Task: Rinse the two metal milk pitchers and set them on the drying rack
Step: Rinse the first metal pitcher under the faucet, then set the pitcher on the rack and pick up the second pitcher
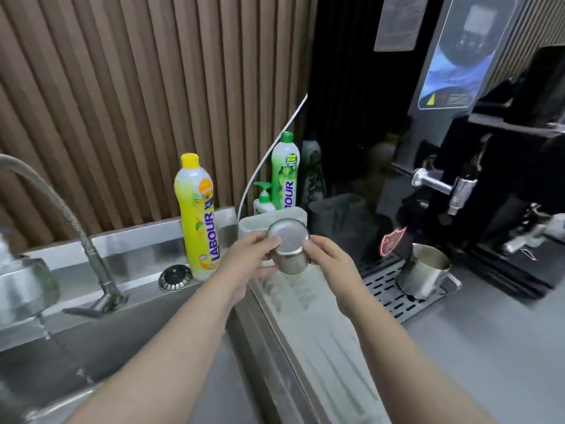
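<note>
A small metal milk pitcher (289,247) is held upside down between both hands, its round base facing me, above the ribbed drainer (308,319) right of the sink. My left hand (247,261) grips its left side and my right hand (328,258) grips its right side. A second, larger metal pitcher (423,272) stands upright on the slotted drip tray (388,296) at the foot of the black coffee machine (489,179).
The steel sink (76,356) lies at left under a flexible tap (61,209) with water running. A yellow dish-soap bottle (198,215), a green one (284,172), a pump bottle (264,200), a white caddy (253,228) and a sink strainer (175,278) line the back ledge.
</note>
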Available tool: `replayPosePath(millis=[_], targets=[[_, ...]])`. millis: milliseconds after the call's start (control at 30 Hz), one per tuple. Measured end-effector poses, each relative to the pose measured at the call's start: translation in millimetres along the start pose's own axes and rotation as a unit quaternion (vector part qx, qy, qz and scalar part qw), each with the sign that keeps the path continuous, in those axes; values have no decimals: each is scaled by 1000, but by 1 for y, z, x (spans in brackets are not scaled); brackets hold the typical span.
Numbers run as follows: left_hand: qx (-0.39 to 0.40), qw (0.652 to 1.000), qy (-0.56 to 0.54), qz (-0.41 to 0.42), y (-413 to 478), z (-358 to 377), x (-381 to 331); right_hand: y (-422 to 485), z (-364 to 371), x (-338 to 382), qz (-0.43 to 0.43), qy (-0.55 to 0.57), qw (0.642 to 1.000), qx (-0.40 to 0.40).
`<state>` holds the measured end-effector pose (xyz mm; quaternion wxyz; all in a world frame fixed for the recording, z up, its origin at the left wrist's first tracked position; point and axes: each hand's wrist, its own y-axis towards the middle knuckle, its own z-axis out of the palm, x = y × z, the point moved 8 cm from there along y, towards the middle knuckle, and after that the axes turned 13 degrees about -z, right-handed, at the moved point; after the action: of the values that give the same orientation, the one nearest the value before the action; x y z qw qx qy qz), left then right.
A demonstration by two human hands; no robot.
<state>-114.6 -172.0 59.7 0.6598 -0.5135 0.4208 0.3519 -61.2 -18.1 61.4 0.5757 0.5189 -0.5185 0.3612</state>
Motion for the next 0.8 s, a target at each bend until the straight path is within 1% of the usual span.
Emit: replayPosePath(millis=[133,267,400,467,533,567,600,633,667,700,733,800], targets=[[-35,999,-9,-19,50,12,10,34,-9,-40,70,27,997,-7],[-69,995,30,-71,83,13,35,45,-9,-68,125,31,991,-36],[-91,992,46,-77,97,15,49,45,-16,-74,134,25,989,-60],[-85,992,50,-78,100,16,50,43,-17,-70,141,12,988,-57],[-80,992,54,-78,96,17,48,44,-18,-68,129,-1,990,-55],[-97,991,74,-56,92,17,42,42,-20,-67,118,-13,991,-59],[-130,985,116,-13,83,15,31,39,-25,-66,111,-31,991,-68],[-166,971,168,45,71,16,18,33,-33,-66,105,-49,990,-83],[-185,955,205,112,56,22,4,21,-44,-67,105,-65,988,-97],[-178,944,222,168,40,33,-6,6,-58,-67,105,-77,985,-112],[-156,940,226,204,27,48,-10,-11,-76,-69,110,-89,981,-130],[-86,945,225,221,17,84,-3,-49,-119,-76,118,-100,969,-192]])
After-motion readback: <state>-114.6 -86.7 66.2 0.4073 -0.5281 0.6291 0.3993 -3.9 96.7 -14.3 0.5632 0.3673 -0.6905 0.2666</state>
